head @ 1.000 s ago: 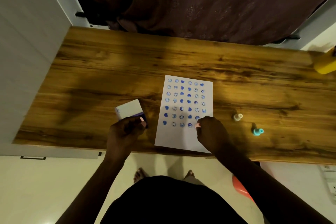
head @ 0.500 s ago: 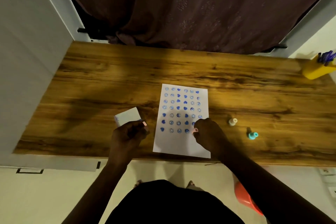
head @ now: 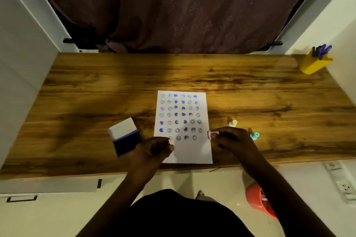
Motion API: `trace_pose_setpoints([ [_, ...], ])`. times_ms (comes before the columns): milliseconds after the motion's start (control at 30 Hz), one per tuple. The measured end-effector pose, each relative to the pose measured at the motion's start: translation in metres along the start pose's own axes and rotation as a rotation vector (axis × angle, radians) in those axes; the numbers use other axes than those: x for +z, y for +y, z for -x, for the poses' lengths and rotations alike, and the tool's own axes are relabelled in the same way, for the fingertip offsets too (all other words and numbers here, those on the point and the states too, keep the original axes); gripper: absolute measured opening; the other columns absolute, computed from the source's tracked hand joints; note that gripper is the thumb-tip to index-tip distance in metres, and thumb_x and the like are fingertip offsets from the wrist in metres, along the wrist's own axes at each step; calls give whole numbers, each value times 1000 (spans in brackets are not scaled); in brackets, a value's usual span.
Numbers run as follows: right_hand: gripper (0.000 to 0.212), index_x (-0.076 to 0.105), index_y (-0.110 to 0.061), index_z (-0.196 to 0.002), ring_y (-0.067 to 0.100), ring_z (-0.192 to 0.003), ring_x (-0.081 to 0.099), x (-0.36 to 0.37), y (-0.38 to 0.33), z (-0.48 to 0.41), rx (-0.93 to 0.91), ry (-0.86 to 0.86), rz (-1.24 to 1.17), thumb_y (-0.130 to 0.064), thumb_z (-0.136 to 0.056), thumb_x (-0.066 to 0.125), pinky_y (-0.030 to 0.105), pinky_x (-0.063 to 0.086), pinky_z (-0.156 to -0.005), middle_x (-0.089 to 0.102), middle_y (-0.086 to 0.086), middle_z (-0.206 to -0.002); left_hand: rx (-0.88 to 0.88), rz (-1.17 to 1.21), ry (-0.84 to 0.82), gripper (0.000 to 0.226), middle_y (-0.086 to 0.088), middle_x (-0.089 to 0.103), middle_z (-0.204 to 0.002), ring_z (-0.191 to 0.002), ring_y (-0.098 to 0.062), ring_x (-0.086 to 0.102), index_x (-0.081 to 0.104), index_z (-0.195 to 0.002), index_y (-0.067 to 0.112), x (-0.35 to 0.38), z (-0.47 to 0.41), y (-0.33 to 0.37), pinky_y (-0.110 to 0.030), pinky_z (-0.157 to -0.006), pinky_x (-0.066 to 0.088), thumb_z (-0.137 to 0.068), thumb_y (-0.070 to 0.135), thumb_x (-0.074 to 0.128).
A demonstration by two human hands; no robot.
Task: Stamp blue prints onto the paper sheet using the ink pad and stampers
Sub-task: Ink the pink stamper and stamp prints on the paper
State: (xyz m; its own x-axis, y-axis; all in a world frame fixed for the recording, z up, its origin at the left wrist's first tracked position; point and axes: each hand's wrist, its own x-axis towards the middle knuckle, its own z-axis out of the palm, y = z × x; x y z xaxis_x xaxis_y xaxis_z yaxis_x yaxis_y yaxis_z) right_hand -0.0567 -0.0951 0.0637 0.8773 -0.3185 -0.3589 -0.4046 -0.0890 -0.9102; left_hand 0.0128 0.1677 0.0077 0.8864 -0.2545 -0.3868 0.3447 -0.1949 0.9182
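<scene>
The white paper sheet (head: 189, 150) lies on the wooden table (head: 96, 92), covered with several rows of blue smiley and heart prints. Left of it sits the open ink pad (head: 127, 143), its white lid tilted up. My left hand (head: 152, 151) is over the sheet's lower left corner, fingers closed on a small pink stamper (head: 170, 141) at the start of the bottom row. My right hand (head: 232, 140) hovers at the sheet's right edge, pinching another pink stamper (head: 212, 134). Right of the sheet stand a cream stamper (head: 233, 122) and a teal stamper (head: 254, 136).
A yellow holder with blue pens (head: 316, 62) stands at the table's far right corner. A dark curtain (head: 173, 9) hangs behind the table. White walls flank both sides. On the floor to the right are an orange object (head: 259, 201) and a power strip (head: 342, 184).
My left hand has moved right from the ink pad onto the sheet's lower left corner. My right hand has shifted right, off the prints to the sheet's right edge.
</scene>
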Motion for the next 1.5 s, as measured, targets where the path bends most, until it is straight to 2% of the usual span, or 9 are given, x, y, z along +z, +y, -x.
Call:
trace_pose_setpoints([
  [200,22,80,-20,-105,23,-86,74,5,25,17,65,-135,-133,-17,-84,81,31,59,-76,79,8,-100,3,-56,-159,26,0,82,-102,-104,-22,76,82,-99,25,37,6,8,-50,-93,63,-74,26,90],
  [300,23,80,-24,-103,18,-90,75,2,27,22,31,-157,-144,-25,-80,83,25,59,-76,79,3,-103,25,-139,-237,21,10,81,-99,-97,-7,76,82,-99,30,50,7,13,-48,-94,63,-80,23,88],
  [633,37,80,-30,-104,16,-97,75,-19,37,25,-63,-217,-138,-50,-73,83,25,60,-80,80,0,-105,95,-298,-361,32,16,81,-103,-103,-7,75,80,-110,38,79,7,19,-44,-102,58,-79,46,82],
  [900,42,79,-22,-93,16,-72,70,-41,43,19,-30,-291,-94,-60,-78,78,28,58,-66,77,5,-83,102,-296,-398,27,18,81,-102,-100,-2,74,81,-107,36,97,2,22,-31,-97,59,-81,43,84],
  [1067,16,75,-27,-103,14,-83,73,-56,48,12,-74,-246,-29,-39,-95,68,23,58,-69,78,1,-98,127,-219,-384,38,15,82,-104,-103,-1,74,81,-108,35,112,0,27,-15,-85,57,-76,54,82],
  [1133,18,76,-29,-107,9,-94,74,-64,45,7,-103,-260,-10,-39,-94,69,18,57,-73,78,-5,-106,128,-234,-361,32,18,81,-105,-104,2,73,79,-109,39,119,-3,27,-11,-83,55,-78,44,86],
  [1333,32,80,-28,-101,8,-85,76,-108,33,-19,-192,-58,44,-47,-76,81,17,55,-71,81,-4,-93,105,-195,-250,39,14,82,-96,-94,-3,77,76,-95,55,130,-17,23,-27,-90,57,-76,23,90],
  [1433,23,79,-16,-102,18,-77,72,-138,38,-40,-215,34,33,-21,-79,82,35,56,-73,79,12,-87,94,-199,-245,40,19,81,-98,-95,-1,77,75,-97,57,131,-21,20,-25,-88,56,-76,26,89],
  [1500,19,78,-13,-101,13,-81,73,-155,44,-52,-228,82,130,-8,-83,81,32,56,-76,80,8,-90,91,-205,-231,38,20,81,-98,-95,0,76,75,-97,56,131,-22,19,-24,-86,55,-77,27,89],
])
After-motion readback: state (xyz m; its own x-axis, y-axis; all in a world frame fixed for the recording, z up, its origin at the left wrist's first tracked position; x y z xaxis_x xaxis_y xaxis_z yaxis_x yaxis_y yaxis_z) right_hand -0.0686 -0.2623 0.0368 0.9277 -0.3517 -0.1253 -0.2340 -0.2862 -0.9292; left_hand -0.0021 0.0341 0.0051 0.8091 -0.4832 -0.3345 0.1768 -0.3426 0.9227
